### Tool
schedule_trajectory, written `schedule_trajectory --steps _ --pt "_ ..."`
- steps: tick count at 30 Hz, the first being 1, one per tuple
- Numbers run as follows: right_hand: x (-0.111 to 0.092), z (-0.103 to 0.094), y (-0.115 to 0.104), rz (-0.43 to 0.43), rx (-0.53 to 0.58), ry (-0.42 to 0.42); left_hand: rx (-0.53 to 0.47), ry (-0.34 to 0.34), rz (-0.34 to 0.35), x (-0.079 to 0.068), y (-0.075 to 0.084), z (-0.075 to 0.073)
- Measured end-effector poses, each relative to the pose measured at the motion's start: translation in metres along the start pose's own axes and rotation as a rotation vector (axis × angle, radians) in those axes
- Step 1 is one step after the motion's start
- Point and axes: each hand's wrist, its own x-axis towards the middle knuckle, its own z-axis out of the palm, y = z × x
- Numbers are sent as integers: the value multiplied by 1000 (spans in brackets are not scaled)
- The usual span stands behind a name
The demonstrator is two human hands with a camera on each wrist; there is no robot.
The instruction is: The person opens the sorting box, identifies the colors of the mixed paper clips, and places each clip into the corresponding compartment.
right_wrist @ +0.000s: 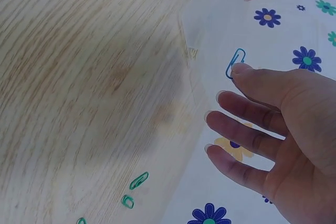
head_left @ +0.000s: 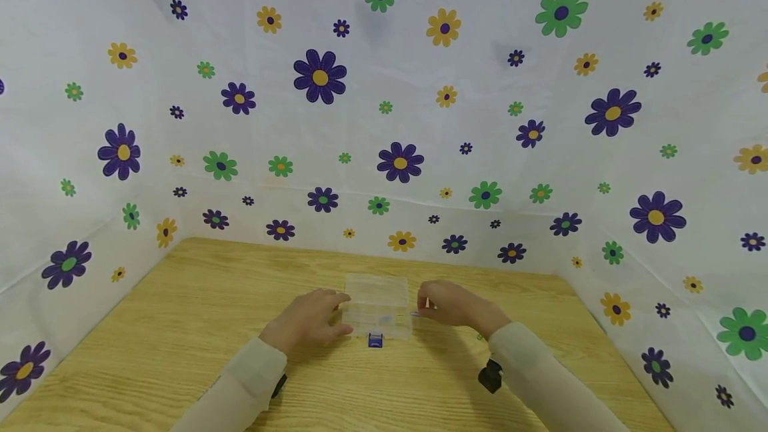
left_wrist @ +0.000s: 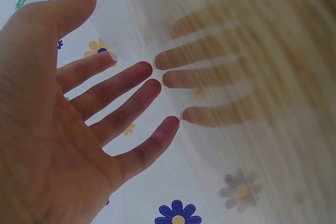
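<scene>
A clear plastic box (head_left: pixel 360 330) with inner dividers stands on the table, its lid (head_left: pixel 377 289) raised at the back and a blue latch (head_left: pixel 375 341) at the front. Something small and bluish lies inside, too faint to name. At the box's left side is my left hand (head_left: pixel 309 319), thumb and fingers spread near its edge; the left wrist view shows the fingers loosely extended, with nothing held. Just right of the box, my right hand (head_left: pixel 456 305) pinches a blue paper clip (right_wrist: pixel 229 71) between thumb and forefinger, the other fingers spread.
Several green paper clips (right_wrist: pixel 139 180) lie on the wooden table (head_left: pixel 240 285), to the right of the box and partly hidden by the right arm in the head view. A white flower-patterned sheet (head_left: pixel 360 132) encloses the table at the back and both sides.
</scene>
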Motion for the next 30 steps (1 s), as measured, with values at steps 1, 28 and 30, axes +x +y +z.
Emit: schedule_trajectory --steps 1,28,30 --pt "1 0 -1 4 0 -1 1 1 1 0 0 0" --pt "35 7 -21 11 -38 -44 16 -7 -5 -1 2 -3" --pt "38 7 -22 14 -38 -47 14 -5 -4 -1 2 -3"
